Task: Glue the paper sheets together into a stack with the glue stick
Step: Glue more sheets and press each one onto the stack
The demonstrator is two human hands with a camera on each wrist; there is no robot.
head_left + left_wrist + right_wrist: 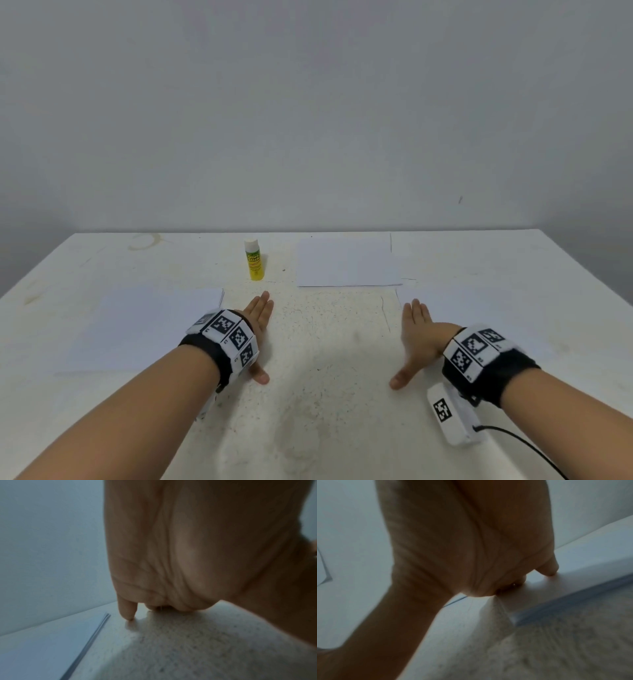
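My left hand point(258, 320) and right hand point(416, 334) rest flat on the speckled table point(325, 377), fingers straight and together, holding nothing. The glue stick point(253, 259) stands upright at the far middle. Paper sheets lie far right point(346, 263), near left point(144, 329) and near right point(479, 308).

On the table point(329, 394), a glue stick point(253, 259) stands upright at the far edge, left of a far sheet point(347, 263). Nearer, a left paper pile point(144, 329) and a right paper pile point(479, 308) flank the left hand point(259, 318) and right hand point(416, 337), both flat between them.
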